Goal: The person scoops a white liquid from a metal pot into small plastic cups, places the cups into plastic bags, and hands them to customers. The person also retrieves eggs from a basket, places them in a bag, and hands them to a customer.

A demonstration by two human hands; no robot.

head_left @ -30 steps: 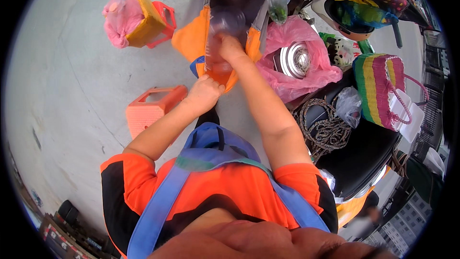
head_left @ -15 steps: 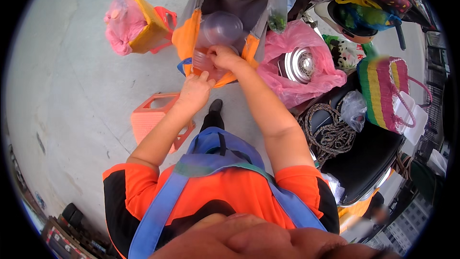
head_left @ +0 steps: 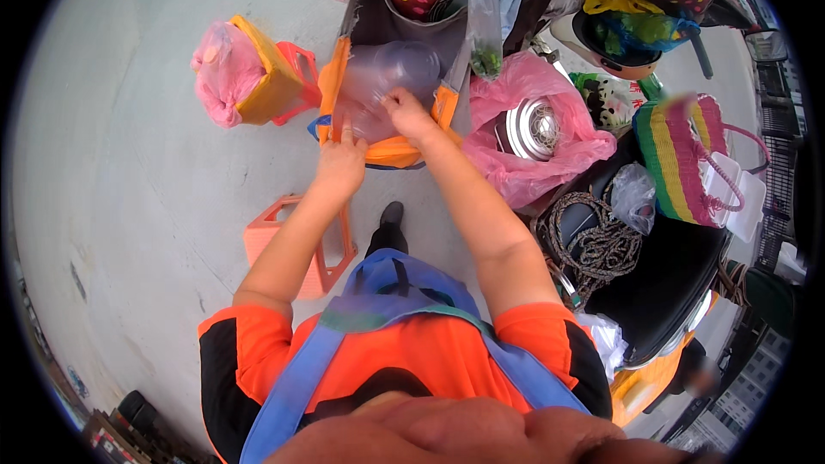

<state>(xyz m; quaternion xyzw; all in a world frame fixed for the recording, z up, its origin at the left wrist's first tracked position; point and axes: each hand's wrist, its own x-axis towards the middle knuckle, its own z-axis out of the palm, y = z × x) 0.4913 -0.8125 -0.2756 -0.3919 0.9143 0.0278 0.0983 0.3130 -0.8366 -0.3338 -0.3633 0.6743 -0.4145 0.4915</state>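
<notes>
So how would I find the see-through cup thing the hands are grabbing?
Start at the big orange bag standing open on the grey ground, straight ahead of the person. Both the left hand and the right hand meet at its mouth on a clear plastic container. It is the only see-through, rounded thing among bright bags.

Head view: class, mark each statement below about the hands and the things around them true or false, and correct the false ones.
1. Both hands are on a clear plastic container. True: the left hand and right hand grip the clear plastic container over an orange bag.
2. A metal bowl lies in a pink plastic bag. True: the metal bowl sits in the pink plastic bag.
3. The striped woven bag is to the person's left. False: the striped woven bag is on the right.
4. A coiled rope hangs from the left hand. False: the coiled rope lies by the right arm, untouched.
</notes>
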